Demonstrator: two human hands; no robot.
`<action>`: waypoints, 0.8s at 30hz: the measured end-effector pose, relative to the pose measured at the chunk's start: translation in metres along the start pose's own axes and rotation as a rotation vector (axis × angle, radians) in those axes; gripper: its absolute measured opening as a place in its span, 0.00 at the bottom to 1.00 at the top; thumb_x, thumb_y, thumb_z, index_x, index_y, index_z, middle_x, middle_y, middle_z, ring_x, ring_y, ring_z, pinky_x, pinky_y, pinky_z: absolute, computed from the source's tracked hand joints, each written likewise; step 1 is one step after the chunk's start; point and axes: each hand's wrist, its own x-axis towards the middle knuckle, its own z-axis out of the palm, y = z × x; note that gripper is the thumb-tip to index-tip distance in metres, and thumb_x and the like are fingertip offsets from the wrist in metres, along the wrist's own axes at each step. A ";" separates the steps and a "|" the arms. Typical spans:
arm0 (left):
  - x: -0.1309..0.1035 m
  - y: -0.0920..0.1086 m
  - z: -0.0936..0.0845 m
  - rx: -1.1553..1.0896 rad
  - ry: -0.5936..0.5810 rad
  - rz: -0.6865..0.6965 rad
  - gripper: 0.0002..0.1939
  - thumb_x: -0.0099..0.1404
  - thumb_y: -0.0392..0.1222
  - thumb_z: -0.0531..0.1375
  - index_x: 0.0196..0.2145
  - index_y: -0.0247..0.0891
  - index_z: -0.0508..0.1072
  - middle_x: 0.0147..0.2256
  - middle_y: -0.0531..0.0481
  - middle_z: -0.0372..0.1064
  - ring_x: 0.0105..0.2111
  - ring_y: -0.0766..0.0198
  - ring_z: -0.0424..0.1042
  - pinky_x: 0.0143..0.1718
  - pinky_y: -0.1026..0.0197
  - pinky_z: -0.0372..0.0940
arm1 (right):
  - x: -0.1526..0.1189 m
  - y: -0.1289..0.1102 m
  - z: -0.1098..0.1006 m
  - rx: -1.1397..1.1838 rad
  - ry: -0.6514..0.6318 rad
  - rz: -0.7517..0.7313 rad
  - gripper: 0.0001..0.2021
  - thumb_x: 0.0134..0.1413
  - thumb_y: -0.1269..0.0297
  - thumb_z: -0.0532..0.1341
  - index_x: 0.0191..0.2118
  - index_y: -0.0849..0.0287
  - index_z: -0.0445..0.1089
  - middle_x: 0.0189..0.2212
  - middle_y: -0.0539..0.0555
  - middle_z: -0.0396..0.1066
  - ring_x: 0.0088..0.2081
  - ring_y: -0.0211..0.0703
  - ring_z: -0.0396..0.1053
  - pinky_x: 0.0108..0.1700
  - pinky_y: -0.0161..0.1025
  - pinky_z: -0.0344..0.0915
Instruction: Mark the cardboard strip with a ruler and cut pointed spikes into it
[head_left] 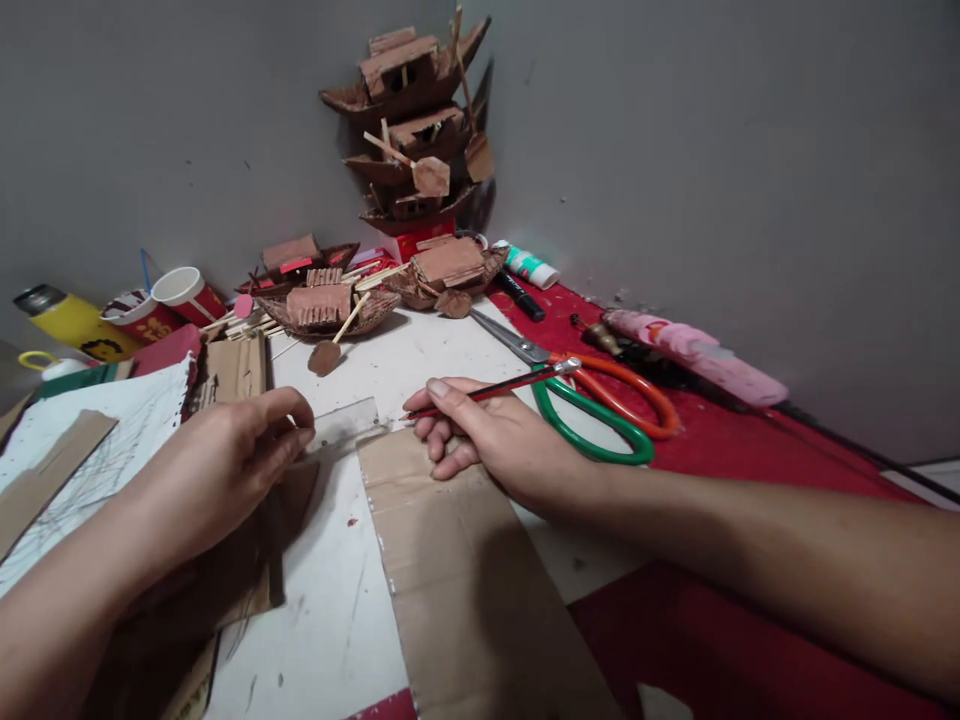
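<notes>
My right hand (pixel 491 435) grips a thin red pencil (pixel 517 382) and rests on the top edge of a brown cardboard strip (pixel 465 570). The pencil's tip points left toward a clear plastic ruler (pixel 341 425). My left hand (pixel 225 470) pinches the ruler's left end, holding it across the white sheet (pixel 337 600) just above the cardboard. A darker cardboard piece (pixel 247 570) lies under my left hand.
Scissors (pixel 600 400) with orange and green handles lie right of my right hand. A pink glue gun (pixel 690 350), a marker (pixel 521 297) and a glue tube (pixel 529 266) sit at the back right. Cardboard boat models (pixel 330 305) and a stacked pile (pixel 416 130) fill the corner. Paper cups (pixel 184 292) stand at left.
</notes>
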 end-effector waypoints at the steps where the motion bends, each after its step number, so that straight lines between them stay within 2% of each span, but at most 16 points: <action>1: 0.006 -0.005 -0.002 0.084 -0.140 0.011 0.04 0.51 0.42 0.69 0.24 0.42 0.77 0.19 0.52 0.68 0.18 0.65 0.61 0.19 0.66 0.52 | 0.001 -0.001 0.000 0.000 0.001 0.007 0.13 0.68 0.62 0.51 0.39 0.63 0.69 0.29 0.51 0.65 0.26 0.33 0.66 0.24 0.27 0.72; 3: 0.016 -0.016 -0.004 0.202 -0.319 0.045 0.05 0.57 0.45 0.65 0.29 0.42 0.77 0.22 0.51 0.69 0.21 0.63 0.64 0.22 0.66 0.56 | 0.002 -0.002 0.001 -0.013 0.004 0.025 0.13 0.68 0.63 0.51 0.38 0.63 0.70 0.28 0.51 0.64 0.26 0.32 0.66 0.23 0.26 0.71; 4: 0.020 -0.021 -0.004 0.215 -0.339 0.065 0.06 0.58 0.46 0.64 0.29 0.41 0.77 0.23 0.51 0.69 0.23 0.63 0.65 0.23 0.66 0.58 | 0.003 -0.002 0.001 -0.021 0.005 0.033 0.13 0.68 0.63 0.52 0.38 0.64 0.70 0.28 0.51 0.64 0.26 0.32 0.65 0.23 0.26 0.71; 9: 0.021 -0.029 0.000 0.203 -0.310 0.124 0.08 0.57 0.48 0.64 0.29 0.41 0.78 0.25 0.50 0.71 0.25 0.61 0.67 0.26 0.65 0.61 | 0.004 0.000 0.002 -0.017 0.008 0.045 0.12 0.66 0.63 0.54 0.37 0.63 0.71 0.27 0.51 0.65 0.25 0.32 0.65 0.23 0.27 0.71; 15: 0.018 -0.027 0.003 0.139 -0.305 0.077 0.07 0.55 0.47 0.67 0.27 0.41 0.78 0.25 0.50 0.71 0.25 0.61 0.67 0.27 0.65 0.61 | 0.004 0.003 -0.001 -0.055 -0.010 0.044 0.13 0.67 0.62 0.53 0.38 0.63 0.70 0.28 0.51 0.65 0.25 0.32 0.65 0.23 0.27 0.71; 21: 0.020 -0.027 0.000 0.309 -0.451 0.080 0.11 0.65 0.49 0.58 0.33 0.39 0.73 0.29 0.52 0.70 0.30 0.64 0.66 0.31 0.64 0.61 | 0.004 0.001 0.001 -0.083 0.012 0.092 0.13 0.67 0.61 0.53 0.37 0.63 0.70 0.26 0.50 0.65 0.24 0.31 0.65 0.23 0.26 0.70; 24: 0.020 -0.028 -0.001 0.332 -0.470 0.068 0.13 0.66 0.51 0.56 0.33 0.39 0.72 0.29 0.53 0.68 0.30 0.64 0.65 0.32 0.63 0.61 | 0.003 0.000 0.002 -0.097 0.026 0.109 0.13 0.67 0.61 0.53 0.37 0.63 0.70 0.26 0.50 0.65 0.23 0.31 0.65 0.23 0.27 0.69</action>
